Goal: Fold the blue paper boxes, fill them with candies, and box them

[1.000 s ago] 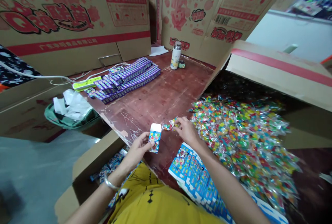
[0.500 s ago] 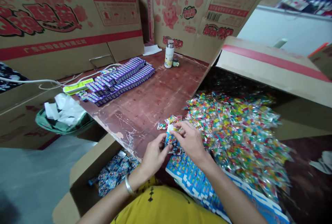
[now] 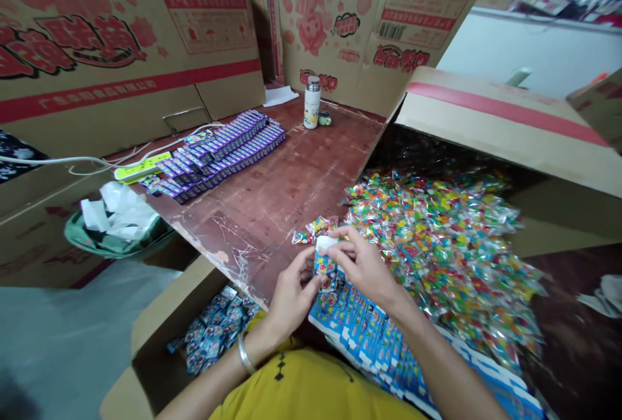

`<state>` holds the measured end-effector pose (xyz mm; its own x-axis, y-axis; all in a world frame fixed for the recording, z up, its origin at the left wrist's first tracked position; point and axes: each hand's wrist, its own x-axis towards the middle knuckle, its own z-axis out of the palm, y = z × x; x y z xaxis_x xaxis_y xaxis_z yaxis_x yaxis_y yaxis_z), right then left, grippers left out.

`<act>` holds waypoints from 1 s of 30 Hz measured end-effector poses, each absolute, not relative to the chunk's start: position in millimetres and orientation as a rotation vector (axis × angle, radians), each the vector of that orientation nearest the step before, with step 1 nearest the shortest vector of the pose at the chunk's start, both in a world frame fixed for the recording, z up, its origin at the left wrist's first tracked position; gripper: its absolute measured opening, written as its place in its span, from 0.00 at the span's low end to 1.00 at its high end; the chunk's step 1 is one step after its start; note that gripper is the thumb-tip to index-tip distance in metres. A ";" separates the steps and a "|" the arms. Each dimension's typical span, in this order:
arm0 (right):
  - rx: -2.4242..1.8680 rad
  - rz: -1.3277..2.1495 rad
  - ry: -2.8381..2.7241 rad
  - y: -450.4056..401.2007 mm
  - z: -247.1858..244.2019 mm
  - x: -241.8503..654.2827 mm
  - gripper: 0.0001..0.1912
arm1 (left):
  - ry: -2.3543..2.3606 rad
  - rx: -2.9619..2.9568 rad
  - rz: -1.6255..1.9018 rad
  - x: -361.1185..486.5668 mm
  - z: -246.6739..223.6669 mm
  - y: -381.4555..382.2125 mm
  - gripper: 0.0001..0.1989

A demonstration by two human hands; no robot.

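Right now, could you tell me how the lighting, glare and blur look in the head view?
Head view, now: lighting is dim; the wrappers of the candy packets and the metal bracelet catch highlights; the interior of the open carton is deeply shadowed; small print on the purple boxes is too soft to read.

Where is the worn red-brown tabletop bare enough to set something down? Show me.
One wide patch of tabletop, bordered by rows of purple boxes, the white patterned bottle and the heap of clear candy packets; it narrows toward the left hand. Crowded: around the right hand, between the packets and overlapping flat blue cartons.
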<state>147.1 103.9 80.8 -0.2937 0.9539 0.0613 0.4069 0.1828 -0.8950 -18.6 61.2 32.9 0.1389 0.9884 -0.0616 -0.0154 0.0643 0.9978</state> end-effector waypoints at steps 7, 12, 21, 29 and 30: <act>-1.268 0.925 -1.549 84.6 57.6 156.6 0.06 | 1.016 1.136 1.095 -17.1 47.7 70.9 0.20; -1.274 1.045 -1.279 69.4 33.2 149.5 0.13 | 0.911 1.128 1.021 -6.4 46.6 75.9 0.16; -1.287 0.964 -1.348 68.8 36.1 155.7 0.04 | 0.939 1.076 1.078 4.5 40.5 73.3 0.14; -1.206 1.137 -1.157 72.7 38.4 153.4 0.15 | 0.959 1.056 1.027 5.1 39.5 74.6 0.17; -1.208 1.143 -1.175 72.3 38.5 154.3 0.17 | 0.957 1.065 1.017 4.7 40.5 74.8 0.17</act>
<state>154.3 72.3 38.5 0.0612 0.9976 0.0334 -0.0059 0.0338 -0.9994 4.7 74.8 40.5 0.2515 0.9604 -0.1198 -0.1778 0.1675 0.9697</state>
